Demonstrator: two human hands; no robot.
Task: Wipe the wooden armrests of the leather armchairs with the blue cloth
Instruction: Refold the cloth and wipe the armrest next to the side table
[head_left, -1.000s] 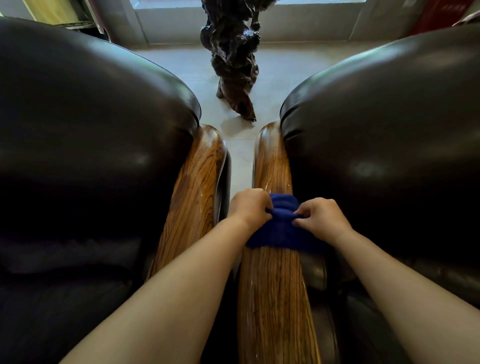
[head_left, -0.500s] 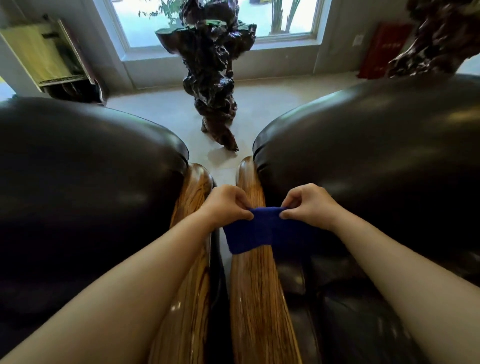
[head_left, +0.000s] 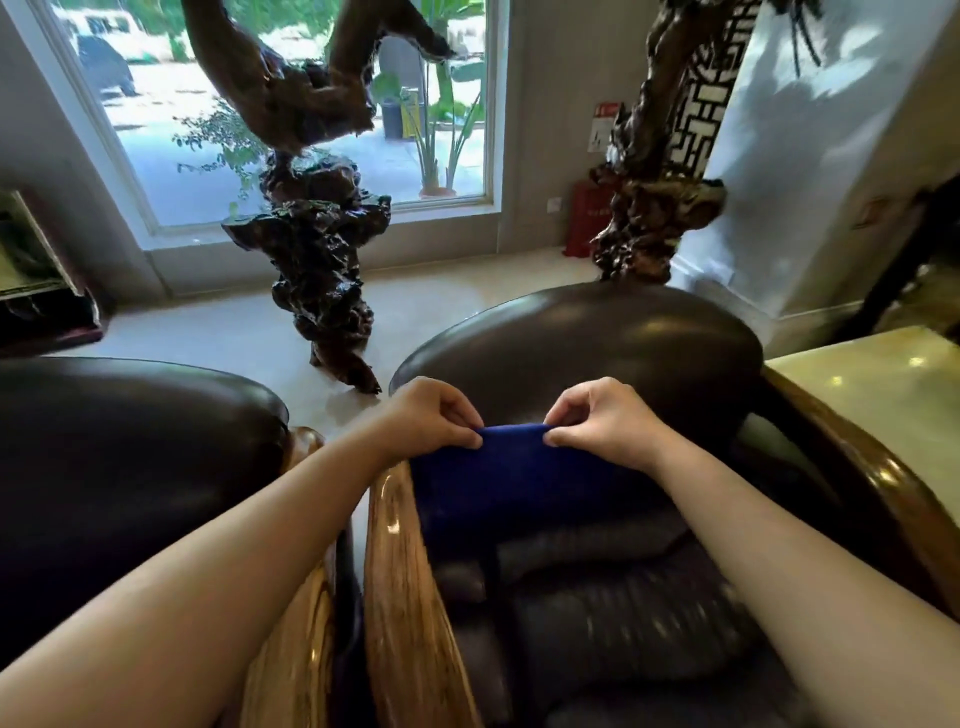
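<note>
The blue cloth (head_left: 498, 483) hangs spread between my two hands, held up in the air over the right armchair's seat. My left hand (head_left: 431, 415) pinches its upper left corner and my right hand (head_left: 602, 421) pinches its upper right corner. Below the cloth's left edge runs the right armchair's near wooden armrest (head_left: 405, 587), glossy and striped. The left armchair's wooden armrest (head_left: 296, 639) lies beside it, partly hidden by my left forearm. The right armchair's far armrest (head_left: 893, 493) curves along the right side.
Two dark leather armchairs, left (head_left: 130, 467) and right (head_left: 597, 343), stand side by side with a narrow gap. Behind them are two dark root-wood sculptures (head_left: 322, 249) (head_left: 649, 208), a window, a red extinguisher box (head_left: 584, 218), and a pale tabletop (head_left: 883, 395) at right.
Both hands lifted the cloth off the armrest and spread it out in the air, shifting right over the seat. My view tilted upward, showing more of the room.
</note>
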